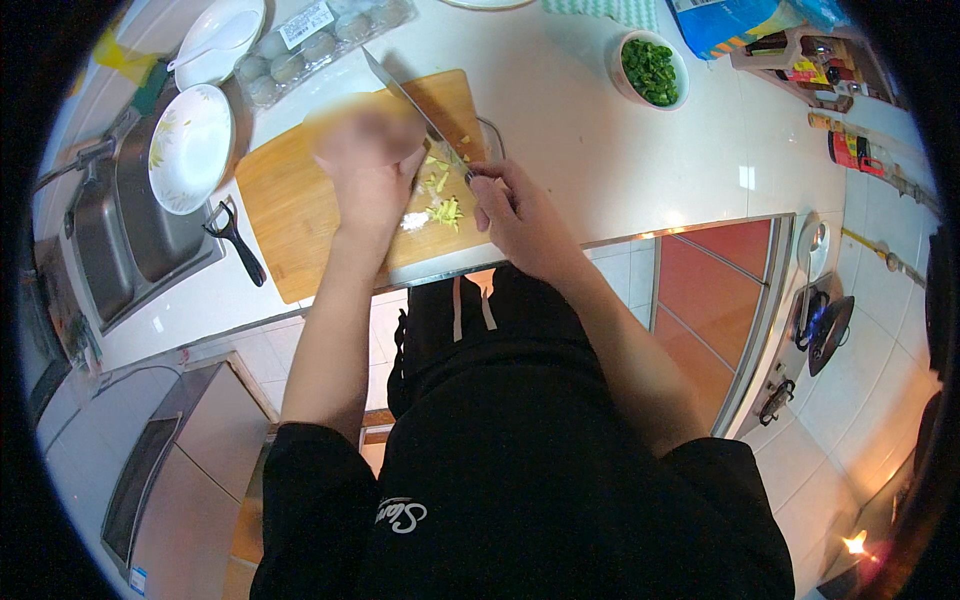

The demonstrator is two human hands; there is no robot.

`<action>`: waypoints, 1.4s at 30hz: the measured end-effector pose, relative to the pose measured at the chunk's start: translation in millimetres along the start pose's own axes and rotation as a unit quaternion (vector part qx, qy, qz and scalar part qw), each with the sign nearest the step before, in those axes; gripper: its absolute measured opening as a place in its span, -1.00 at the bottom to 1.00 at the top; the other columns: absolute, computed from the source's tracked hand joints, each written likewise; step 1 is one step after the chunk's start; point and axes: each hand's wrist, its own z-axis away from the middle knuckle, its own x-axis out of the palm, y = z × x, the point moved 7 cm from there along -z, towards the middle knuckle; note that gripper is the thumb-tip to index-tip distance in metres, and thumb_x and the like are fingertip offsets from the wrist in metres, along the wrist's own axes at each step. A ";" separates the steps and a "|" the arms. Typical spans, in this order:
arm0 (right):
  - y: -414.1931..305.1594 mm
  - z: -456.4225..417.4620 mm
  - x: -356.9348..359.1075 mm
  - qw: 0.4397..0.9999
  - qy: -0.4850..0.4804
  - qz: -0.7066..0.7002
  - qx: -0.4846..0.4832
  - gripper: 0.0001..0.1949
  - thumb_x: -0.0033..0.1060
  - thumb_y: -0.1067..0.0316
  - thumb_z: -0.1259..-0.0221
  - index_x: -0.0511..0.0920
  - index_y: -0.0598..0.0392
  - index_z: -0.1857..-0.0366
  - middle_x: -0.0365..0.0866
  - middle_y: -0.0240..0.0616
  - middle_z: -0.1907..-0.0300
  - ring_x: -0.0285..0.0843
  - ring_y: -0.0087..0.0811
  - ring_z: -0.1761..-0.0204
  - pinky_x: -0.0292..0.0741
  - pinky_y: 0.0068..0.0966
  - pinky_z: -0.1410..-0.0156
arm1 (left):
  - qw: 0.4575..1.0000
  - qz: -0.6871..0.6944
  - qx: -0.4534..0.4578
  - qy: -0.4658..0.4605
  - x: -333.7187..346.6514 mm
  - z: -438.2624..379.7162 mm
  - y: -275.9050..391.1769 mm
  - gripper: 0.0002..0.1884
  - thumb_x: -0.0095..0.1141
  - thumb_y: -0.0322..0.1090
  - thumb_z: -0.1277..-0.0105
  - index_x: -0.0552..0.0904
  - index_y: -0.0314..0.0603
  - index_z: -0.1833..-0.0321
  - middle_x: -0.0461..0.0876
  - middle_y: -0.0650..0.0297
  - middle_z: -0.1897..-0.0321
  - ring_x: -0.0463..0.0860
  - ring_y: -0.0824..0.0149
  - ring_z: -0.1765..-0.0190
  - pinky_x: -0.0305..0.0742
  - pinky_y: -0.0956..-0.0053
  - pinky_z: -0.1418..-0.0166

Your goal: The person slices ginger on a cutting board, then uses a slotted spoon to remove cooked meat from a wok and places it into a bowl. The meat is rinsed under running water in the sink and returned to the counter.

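My right hand (521, 214) grips the handle of a kitchen knife (409, 99), whose broad blade slants up and left over the wooden cutting board (281, 202). My left hand (367, 176) is above the board, left of the blade. A blur covers its fingers, so whether they hold anything cannot be made out. Finely cut pale-yellow pieces (446, 213) lie on the board between my hands, near its front edge. Beside them is a small heap of white minced bits (414, 220). More yellow scraps are scattered along the blade.
A black-handled peeler (241, 244) lies left of the board, by the sink (124, 247) and a floral bowl (191, 150). Behind is a plastic egg carton (319, 46). A bowl of chopped greens (651, 73) stands back right. At far right, a blue flame (814, 319) burns beside a wok (832, 337).
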 end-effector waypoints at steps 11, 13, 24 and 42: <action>15.8 33.6 -0.3 0.994 -0.002 -0.065 0.085 -0.66 -0.15 0.21 -0.58 0.38 0.27 -0.19 0.42 -0.39 0.44 0.31 -0.68 0.46 0.32 -0.67 0.38 | 1.000 0.004 -0.023 0.009 -0.5 4.7 -6.8 -0.86 0.27 -0.19 -0.26 0.76 0.01 0.21 0.61 0.23 -0.04 0.50 0.21 -0.16 0.10 0.16 -0.32; 19.3 31.4 0.2 0.996 -0.005 -0.061 0.068 -0.65 -0.15 0.20 -0.58 0.38 0.24 -0.20 0.42 -0.39 0.44 0.31 -0.67 0.46 0.32 -0.67 0.37 | 0.999 0.024 -0.011 -0.018 -4.9 5.5 4.3 -0.86 0.26 -0.19 -0.27 0.76 0.01 0.20 0.60 0.24 -0.06 0.49 0.21 -0.17 0.09 0.15 -0.33; 6.0 -1.4 8.8 0.999 0.021 -0.042 0.003 -0.62 -0.06 0.17 -0.55 0.40 0.29 -0.18 0.49 -0.33 0.46 0.43 -0.56 0.42 0.43 -0.56 0.26 | 0.996 0.085 0.018 0.007 -0.4 8.8 -6.4 -0.87 0.27 -0.19 -0.24 0.76 0.04 0.21 0.60 0.30 -0.05 0.46 0.20 -0.16 0.09 0.10 -0.35; -3.8 23.3 6.4 0.996 -0.021 -0.076 0.032 -0.64 -0.11 0.17 -0.58 0.38 0.26 -0.19 0.48 -0.39 0.46 0.34 -0.65 0.46 0.33 -0.63 0.37 | 0.999 0.035 0.034 0.021 -7.7 13.2 7.1 -0.90 0.31 -0.25 -0.16 0.73 -0.01 0.30 0.58 0.27 -0.02 0.47 0.22 -0.17 0.08 0.04 -0.42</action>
